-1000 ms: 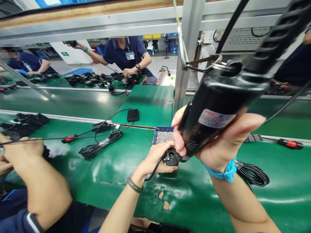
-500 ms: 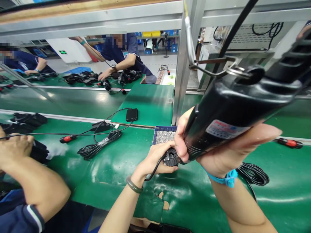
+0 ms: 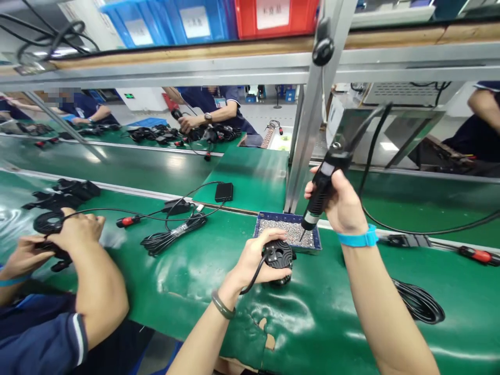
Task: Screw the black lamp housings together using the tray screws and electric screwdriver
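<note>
My left hand point(image 3: 254, 260) is wrapped round a small round black part point(image 3: 278, 256) with a cable, steadying it on the green belt point(image 3: 203, 271). My right hand point(image 3: 340, 204), with a blue wrist strap, grips a black electric screwdriver point(image 3: 325, 183) that hangs from a cord. Its bit points down into the blue tray of small silver screws point(image 3: 288, 233), just behind the round part.
A co-worker's arms point(image 3: 84, 260) at the left handle black parts. Coiled black cables point(image 3: 174, 237) lie mid-belt and another coil point(image 3: 420, 302) lies to the right. A red-handled probe point(image 3: 474, 255) lies far right. A metal post point(image 3: 308, 125) stands behind the tray. People work across the line.
My right hand has swung the screwdriver away from the round part and out to the screw tray, bit now dipped into the screws. The view has tilted up. My left hand keeps its hold.
</note>
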Available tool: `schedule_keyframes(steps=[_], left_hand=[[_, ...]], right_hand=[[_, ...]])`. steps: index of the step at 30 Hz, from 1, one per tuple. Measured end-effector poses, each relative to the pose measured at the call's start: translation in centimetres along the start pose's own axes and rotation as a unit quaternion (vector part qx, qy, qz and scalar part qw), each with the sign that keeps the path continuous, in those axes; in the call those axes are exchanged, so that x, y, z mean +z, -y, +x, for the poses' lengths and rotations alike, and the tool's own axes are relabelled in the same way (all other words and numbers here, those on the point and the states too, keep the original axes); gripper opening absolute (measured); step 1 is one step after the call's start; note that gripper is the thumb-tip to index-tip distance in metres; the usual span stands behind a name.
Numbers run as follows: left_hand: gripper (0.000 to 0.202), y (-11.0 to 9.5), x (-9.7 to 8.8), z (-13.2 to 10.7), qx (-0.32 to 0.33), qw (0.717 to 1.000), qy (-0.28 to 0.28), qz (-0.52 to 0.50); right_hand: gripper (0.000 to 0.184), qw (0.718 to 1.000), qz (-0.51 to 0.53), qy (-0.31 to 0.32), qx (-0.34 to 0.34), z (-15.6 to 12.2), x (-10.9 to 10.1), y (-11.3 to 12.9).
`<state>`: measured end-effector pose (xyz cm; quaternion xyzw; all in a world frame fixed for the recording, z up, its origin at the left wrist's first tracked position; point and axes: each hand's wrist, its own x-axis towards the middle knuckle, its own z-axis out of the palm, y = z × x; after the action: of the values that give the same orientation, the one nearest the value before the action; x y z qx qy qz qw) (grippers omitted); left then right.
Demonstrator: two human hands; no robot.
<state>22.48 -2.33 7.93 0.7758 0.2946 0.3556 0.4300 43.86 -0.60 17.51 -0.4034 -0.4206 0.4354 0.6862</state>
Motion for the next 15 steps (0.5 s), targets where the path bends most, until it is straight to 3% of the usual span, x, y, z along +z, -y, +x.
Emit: schedule_keyframes(steps=[4, 6, 8, 11, 15], left_hand=[[0.072, -0.8, -1.5, -0.5, -0.072, 0.988, -0.084, -0.107], [0.072, -1.4, -2.5, -0.8, -0.086, 0.974, -0.111, -0.175], [0.073, -1.9, -3.2, -1.2, -0.086, 0.960, -0.123, -0.236], [0.072, -2.7, -3.5, -1.9, -0.076, 0.942, -0.122, -0.302], [0.060, -4.4, -3.1, -2.4, -0.069, 0.952, -0.116, -0.274]], right_hand=[[0.061, 0.995, -0.099, 0.017, -0.012, -1.2, -1.7, -3.4], [0.074, 0.988, -0.152, -0.004, -0.002, -3.7, -2.2, -4.5], [0.086, 0.980, -0.187, -0.019, 0.062, -7.1, -2.4, -5.4], [0.080, 0.973, -0.061, 0.084, 0.208, -13.1, -2.2, -6.9], [0.070, 0.893, 0.167, 0.155, 0.388, -19.2, -1.3, -8.3]])
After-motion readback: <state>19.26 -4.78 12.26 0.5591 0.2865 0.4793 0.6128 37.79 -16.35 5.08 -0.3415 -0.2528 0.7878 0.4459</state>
